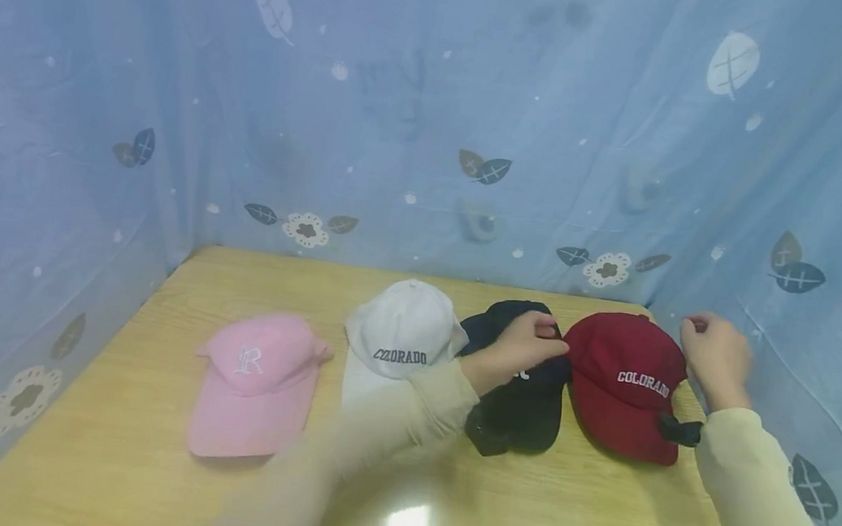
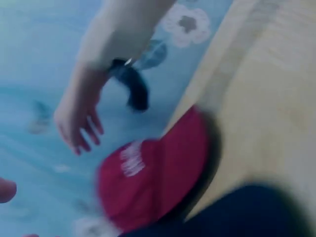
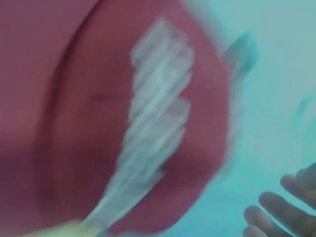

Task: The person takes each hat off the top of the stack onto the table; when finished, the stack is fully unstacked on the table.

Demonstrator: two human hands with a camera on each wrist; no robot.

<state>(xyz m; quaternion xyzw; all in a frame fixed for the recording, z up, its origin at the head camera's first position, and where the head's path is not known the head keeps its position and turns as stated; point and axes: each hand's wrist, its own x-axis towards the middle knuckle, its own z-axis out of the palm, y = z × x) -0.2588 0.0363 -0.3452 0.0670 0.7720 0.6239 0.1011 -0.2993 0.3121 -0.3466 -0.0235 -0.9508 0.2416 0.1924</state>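
A red baseball cap (image 1: pixel 622 367) lettered COLORADO lies at the right of the row, its brim toward me. My left hand (image 1: pixel 520 353) hovers over the dark navy cap (image 1: pixel 527 417), its fingertips close to the red cap's left edge. Just past the other side of the red cap is my right hand (image 1: pixel 716 359); its fingers (image 3: pixel 279 212) are loosely bent and hold nothing. In the left wrist view, fingertips (image 2: pixel 7 190) of the left hand show at the frame's edge, apart from the red cap, with nothing between them.
A white COLORADO cap (image 1: pixel 406 319) lies left of the navy one, partly behind my left sleeve (image 1: pixel 380 431). Farther left is a pink cap (image 1: pixel 259 382) with a white R. All rest on a wooden table (image 1: pixel 140 406). A blue leaf-patterned curtain (image 1: pixel 401 131) surrounds it.
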